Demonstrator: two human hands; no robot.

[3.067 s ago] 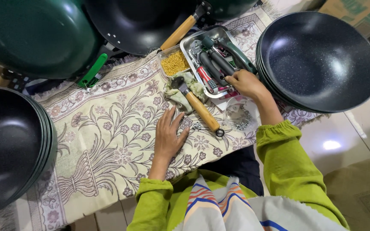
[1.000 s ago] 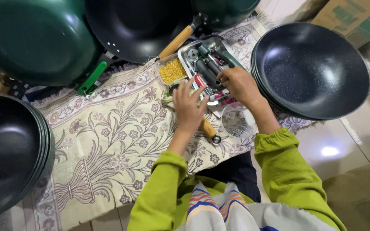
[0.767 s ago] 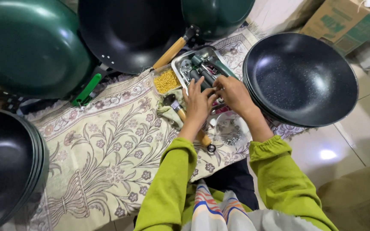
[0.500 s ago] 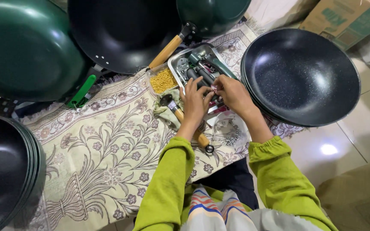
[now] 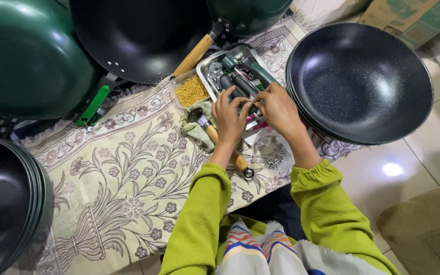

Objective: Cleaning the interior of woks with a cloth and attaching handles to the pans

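Over the metal tray [image 5: 211,65] both hands are brought together, left hand [image 5: 228,114] and right hand [image 5: 276,108] meeting fingertip to fingertip among dark handles [image 5: 234,81]; whether anything is pinched cannot be told. Beneath the left wrist lies a wooden-handled hammer [image 5: 219,142], kept within reach.

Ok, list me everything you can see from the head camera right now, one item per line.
Metal tray: one, silver, top centre, holding dark tool handles.
Tub of small yellow bits: one, left of tray.
Wood-handled tool: one, on a cloth under the left hand.
Clear bag of small metal parts: one, below the right hand.
Black pan stack: right.
Black pan stack: lower left.
Green pan: top left.
Black wok: wooden handle, top.
Floral mat: one, cream.
Left hand, right hand: over the tray, yellow-green sleeves.
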